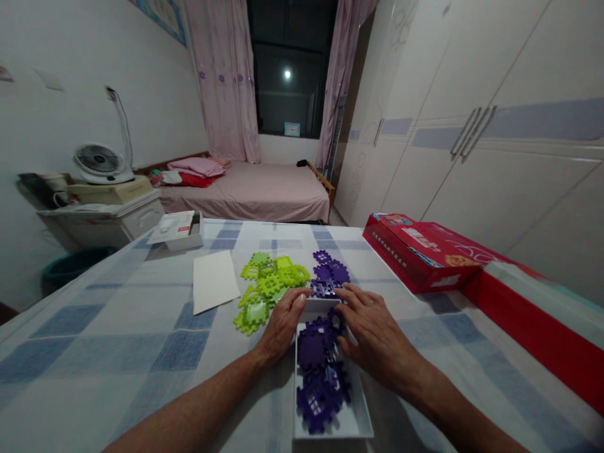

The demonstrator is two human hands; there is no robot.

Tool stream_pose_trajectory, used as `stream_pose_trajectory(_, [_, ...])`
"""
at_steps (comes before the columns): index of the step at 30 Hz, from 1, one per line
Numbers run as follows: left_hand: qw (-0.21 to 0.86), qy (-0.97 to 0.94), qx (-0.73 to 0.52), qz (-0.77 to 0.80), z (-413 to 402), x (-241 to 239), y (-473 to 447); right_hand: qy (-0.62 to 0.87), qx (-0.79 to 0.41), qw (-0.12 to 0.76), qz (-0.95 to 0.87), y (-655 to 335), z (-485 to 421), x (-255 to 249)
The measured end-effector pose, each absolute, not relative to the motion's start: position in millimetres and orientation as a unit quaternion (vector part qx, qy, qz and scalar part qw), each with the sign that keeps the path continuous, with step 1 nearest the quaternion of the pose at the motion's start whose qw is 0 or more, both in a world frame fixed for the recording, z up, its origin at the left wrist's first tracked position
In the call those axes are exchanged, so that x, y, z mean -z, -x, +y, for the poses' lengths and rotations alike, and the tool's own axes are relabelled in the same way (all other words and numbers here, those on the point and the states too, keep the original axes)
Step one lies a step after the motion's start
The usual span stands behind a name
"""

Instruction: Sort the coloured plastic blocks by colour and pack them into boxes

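A white shallow box (359,420) lies on the checked tablecloth in front of me, with several purple puzzle tiles (317,377) inside. My left hand (283,324) rests on the box's left rim near its far corner, fingers together and curled over the edge. My right hand (372,333) lies over the box's far right part, fingers stretched across a purple tile there. Beyond the box sits a small heap of purple tiles (328,274). To its left lies a heap of lime-green tiles (267,286).
A white sheet (213,280) lies left of the green tiles. A small white box (179,229) stands at the far left of the table. A long red box (419,248) and a red lid (538,321) line the right side. A bed, fan and wardrobe stand behind.
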State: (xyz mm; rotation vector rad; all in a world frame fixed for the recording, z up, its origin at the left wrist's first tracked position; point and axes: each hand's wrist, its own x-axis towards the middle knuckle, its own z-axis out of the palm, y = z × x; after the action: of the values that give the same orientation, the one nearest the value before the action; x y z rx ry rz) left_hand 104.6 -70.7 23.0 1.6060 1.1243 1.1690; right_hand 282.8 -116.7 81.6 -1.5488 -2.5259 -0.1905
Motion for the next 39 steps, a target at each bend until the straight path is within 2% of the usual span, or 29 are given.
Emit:
stream_pose_trajectory(7, [0.427,-0.636,-0.467,0.442,-72,-24,-105,0.518,0.107,0.168,-0.832,-288,-122,-94])
stream_pose_trajectory(13, [0.439,-0.618,-0.480,0.441,-72,-24,-104,0.517,0.060,0.233,-0.821,-277,-120,-82])
stream_pose_trajectory(18, [0.434,-0.625,-0.475,0.443,-71,-24,-103,0.542,0.013,0.243,-0.805,-280,-113,-64])
stream_pose_trajectory(23, [0.428,-0.634,-0.471,0.440,-72,-25,-105,0.520,-0.028,0.238,-0.820,-284,-117,-74])
stream_pose_trajectory(30, [0.426,-0.633,-0.476,0.437,-69,-19,-104,0.481,-0.069,0.106,-0.867,-275,-125,-74])
stream_pose_trajectory(32, [0.423,-0.633,-0.475,0.440,-68,-18,-104,0.476,-0.080,0.094,-0.871,-274,-123,-72])
stream_pose_trajectory(36, [0.419,-0.636,-0.472,0.444,-68,-18,-104,0.474,-0.082,0.148,-0.864,-285,-116,-77])
stream_pose_trajectory(39, [0.411,-0.640,-0.468,0.450,-69,-19,-104,0.541,-0.028,0.183,-0.820,-309,-107,-84])
